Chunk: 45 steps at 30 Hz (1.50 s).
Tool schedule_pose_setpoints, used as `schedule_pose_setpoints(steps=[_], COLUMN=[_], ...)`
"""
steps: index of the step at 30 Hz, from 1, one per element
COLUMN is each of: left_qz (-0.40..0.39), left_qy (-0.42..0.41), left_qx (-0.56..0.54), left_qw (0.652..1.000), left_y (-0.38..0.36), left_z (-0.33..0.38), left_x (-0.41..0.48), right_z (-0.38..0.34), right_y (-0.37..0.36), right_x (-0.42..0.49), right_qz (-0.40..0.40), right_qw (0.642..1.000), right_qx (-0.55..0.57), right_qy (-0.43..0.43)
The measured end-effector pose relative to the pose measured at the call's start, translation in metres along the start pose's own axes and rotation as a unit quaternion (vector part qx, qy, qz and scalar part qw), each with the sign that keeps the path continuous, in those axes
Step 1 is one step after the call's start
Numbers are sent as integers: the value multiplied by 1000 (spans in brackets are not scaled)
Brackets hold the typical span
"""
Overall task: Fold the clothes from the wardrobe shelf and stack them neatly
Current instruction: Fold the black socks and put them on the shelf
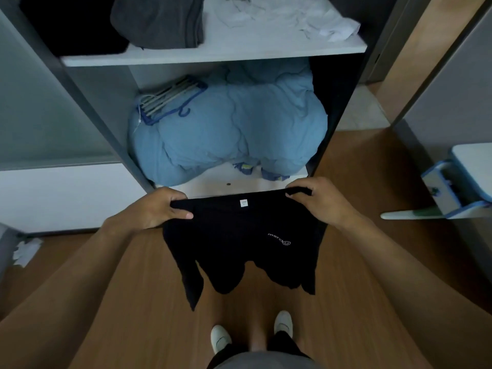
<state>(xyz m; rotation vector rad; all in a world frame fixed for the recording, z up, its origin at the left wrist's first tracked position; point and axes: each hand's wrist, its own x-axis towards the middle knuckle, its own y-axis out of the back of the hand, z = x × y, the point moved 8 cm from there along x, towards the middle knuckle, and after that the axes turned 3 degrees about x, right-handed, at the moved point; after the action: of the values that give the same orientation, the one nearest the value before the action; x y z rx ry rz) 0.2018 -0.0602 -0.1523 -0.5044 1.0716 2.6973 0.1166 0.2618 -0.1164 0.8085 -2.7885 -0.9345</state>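
Right in front of the open wardrobe, we have the black T-shirt (239,243) up in the air, hanging free above the wooden floor (359,302). Both hands are clamped on it: the left hand (155,209) pinches one top corner with the thumb laid across the cloth, and the right hand (320,202) curls its fingers over the other. The top edge runs taut between them, with the small white label (243,202) at its middle and a pale print (279,239) lower on the right.

And look how it hangs! It is limp, with the lower edge drooping in uneven folds, so we judge it light, soft and with no stiffness at all. It won't slip from a pinch, but it will sag wherever we let go. The shoulders or the side seams look the best places to hold, keeping tension across the width while we fold.

Up on the upper shelf (213,57) a grey folded stack (159,21) sits to the left, and a crumpled white garment (292,20) lies to the right, unfolded as far as we can tell. Below, a blue duvet (231,134) carries a bundle of hangers (170,98).
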Motion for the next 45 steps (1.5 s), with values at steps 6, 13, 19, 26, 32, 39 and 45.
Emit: schedule_pose_setpoints(steps=[6, 13, 19, 26, 32, 39, 45], left_qz=[12, 114, 113, 73, 147, 125, 101], left_qy=[-52, 30, 49, -86, -113, -122, -114], left_qx=[-35, -174, -265, -193, -107, -97, -166], left_qw=[998, 978, 956, 975, 977, 980, 974], left_y=[-19, -18, -55, -81, -68, -75, -75], left_z=[34, 20, 61, 119, 114, 109, 94], left_x=[4, 0, 5, -1, -8, -14, -15], right_z=[-10, 3, 6, -36, -45, -49, -62], right_y=[4, 24, -27, -69, -72, -79, -81], right_x=[-6, -12, -18, -18, -23, -27, -34], right_qz=[85, 187, 160, 66, 25, 26, -46], right_qw=[986, 967, 948, 925, 906, 884, 931], right_qx=[144, 164, 210, 324, 362, 401, 310], right_qy=[-14, -63, -177, -187, -219, -238, -188])
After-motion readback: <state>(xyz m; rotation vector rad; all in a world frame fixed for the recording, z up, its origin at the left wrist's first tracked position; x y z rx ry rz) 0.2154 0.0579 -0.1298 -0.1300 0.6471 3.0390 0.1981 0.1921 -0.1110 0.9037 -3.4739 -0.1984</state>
